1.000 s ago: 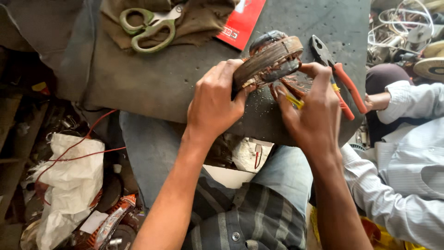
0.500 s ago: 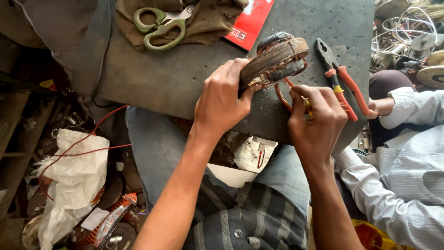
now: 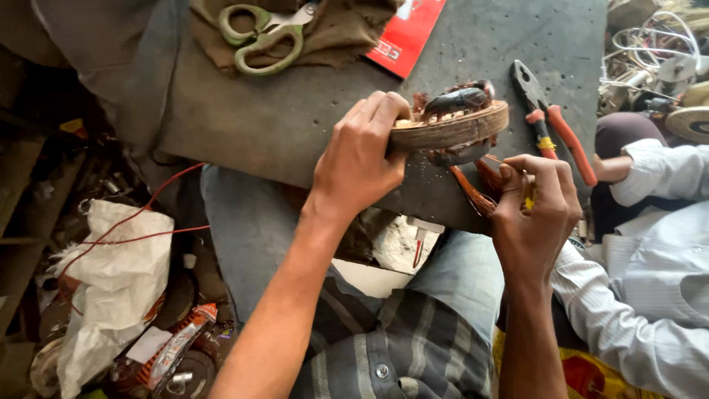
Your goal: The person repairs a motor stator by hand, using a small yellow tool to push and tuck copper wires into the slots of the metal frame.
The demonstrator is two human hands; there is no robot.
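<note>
Stator ring [image 3: 450, 131] | round, copper-wound | left hand [image 3: 360, 161] grip clamped | right hand [image 3: 533, 210] pinching copper wires [image 3: 478, 193]

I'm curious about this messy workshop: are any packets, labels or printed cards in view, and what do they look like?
Flat red printed card with white lettering: top of the grey work board, partly under the brown cloth.
Crumpled red and white foil wrapper: on the floor, lower left, below a white plastic bag.
</note>
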